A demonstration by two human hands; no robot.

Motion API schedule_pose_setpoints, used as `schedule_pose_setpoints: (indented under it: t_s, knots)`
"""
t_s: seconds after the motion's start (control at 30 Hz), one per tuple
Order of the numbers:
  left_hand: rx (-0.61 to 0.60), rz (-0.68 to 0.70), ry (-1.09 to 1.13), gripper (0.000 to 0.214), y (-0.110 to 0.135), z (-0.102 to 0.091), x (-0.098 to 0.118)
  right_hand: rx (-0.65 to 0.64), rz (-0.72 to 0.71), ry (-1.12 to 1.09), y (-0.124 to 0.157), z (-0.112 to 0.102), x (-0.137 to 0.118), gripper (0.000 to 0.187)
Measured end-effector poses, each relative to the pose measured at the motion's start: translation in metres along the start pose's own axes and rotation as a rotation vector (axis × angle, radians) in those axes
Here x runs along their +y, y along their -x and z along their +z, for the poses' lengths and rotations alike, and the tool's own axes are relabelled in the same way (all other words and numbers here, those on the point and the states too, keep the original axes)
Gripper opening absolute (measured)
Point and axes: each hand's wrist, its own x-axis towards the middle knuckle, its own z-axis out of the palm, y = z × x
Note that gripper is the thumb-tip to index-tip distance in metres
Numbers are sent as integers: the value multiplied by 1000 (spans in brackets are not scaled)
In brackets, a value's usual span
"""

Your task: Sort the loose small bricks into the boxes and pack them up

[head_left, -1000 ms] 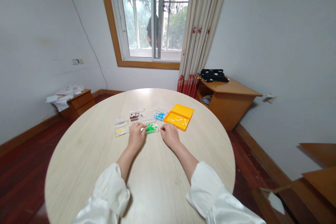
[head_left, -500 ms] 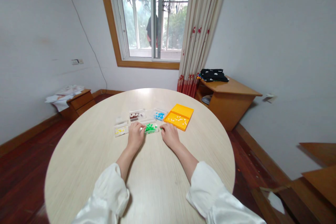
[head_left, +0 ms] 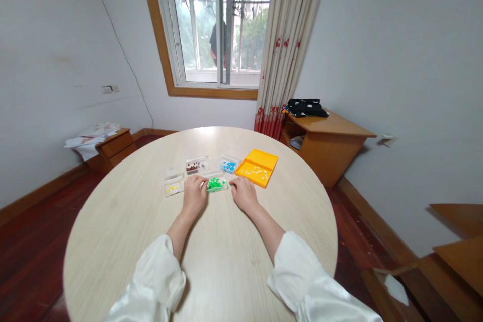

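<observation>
My left hand [head_left: 194, 195] is closed on the left end of a transparent plastic box [head_left: 225, 187] that holds many small green pieces [head_left: 216, 183]. Just right of that box, my right hand [head_left: 244, 195] rests low over the table with its fingertips pinched; a bit of green shows at them, apparently one small green piece [head_left: 231, 185]. Close beyond the right hand lies an orange case [head_left: 264, 159], opened flat, with small white pieces [head_left: 256, 173] scattered in its nearer half.
Other transparent boxes stand around: one with yellow pieces [head_left: 172, 188] at left, one with dark brown pieces [head_left: 192, 166] behind, one with blue pieces [head_left: 229, 166]. All sit on a round pale wooden table [head_left: 226, 261]. A wooden cabinet [head_left: 332, 143] stands beyond its right edge.
Both hands stay practically where they were, left at the green pieces' box and right beside it. The whole view shifts very slightly.
</observation>
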Motion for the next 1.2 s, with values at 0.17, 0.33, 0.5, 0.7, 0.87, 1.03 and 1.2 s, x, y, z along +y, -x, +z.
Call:
schedule_pose_setpoints:
  t_s: [0.17, 0.33, 0.5, 0.7, 0.87, 1.03, 1.2]
  knots:
    - [7, -18, -3, 16, 0, 0, 0, 1, -5, 14, -1, 2, 1, 25]
    - [8, -19, 3, 15, 0, -1, 2, 5, -14, 37, -1, 3, 2, 32]
    - [22, -12, 8, 14, 0, -1, 2, 19, -31, -17, -2, 7, 4, 39]
    - [18, 18, 24, 14, -1, -3, 5, 153, -89, -240, -4, 12, 6, 46]
    - [-17, 121, 37, 12, -1, -7, 15, 214, -188, -418, -2, 6, -1, 46]
    - [-45, 156, 24, 12, -1, -7, 18, 176, -305, -531, 1, 5, -7, 47]
    - [-39, 208, 27, 12, -1, -6, 18, 188, -358, -621, 1, 10, -7, 47]
